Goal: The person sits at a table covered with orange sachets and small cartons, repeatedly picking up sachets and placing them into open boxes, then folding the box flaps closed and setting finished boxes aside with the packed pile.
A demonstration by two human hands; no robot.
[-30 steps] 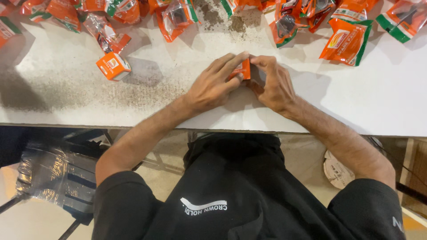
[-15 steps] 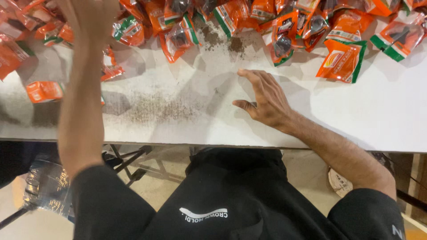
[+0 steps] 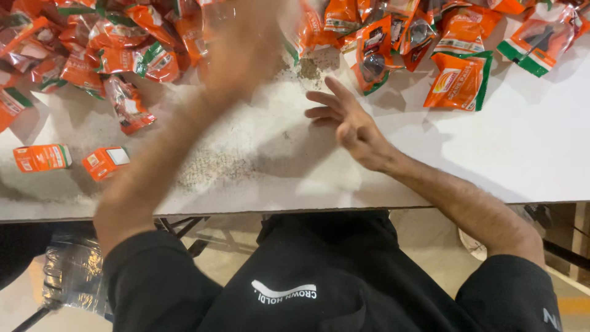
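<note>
Left hand (image 3: 246, 46) is up in the upper middle of the frame, smeared by motion blur, sitting over the heap of orange packets (image 3: 123, 52) that fills the upper left; whether it grips anything, I cannot tell. Its forearm cuts a long diagonal down to the lower left.

Right hand (image 3: 353, 126) sits just right of centre, fingers spread and loose, holding nothing, fingertips pointing toward the upper left. Nearest to it is an orange packet with a clear window (image 3: 372, 58), lying just above and to the right of the fingertips, close but apart. Further right, an orange and green packet (image 3: 458, 83) lies flat, near the hand's upper right, not touching.

Two small orange boxes lie at the left edge of the white table (image 3: 491, 160): one long box (image 3: 42, 157) at far left, one shorter box (image 3: 106, 162) just beside it, both well apart from either hand.

A scatter of dark powder (image 3: 215, 166) marks the table between the forearms. The table's near edge runs across the middle of the frame; the right half of the surface, below the packets, is bare white.
</note>
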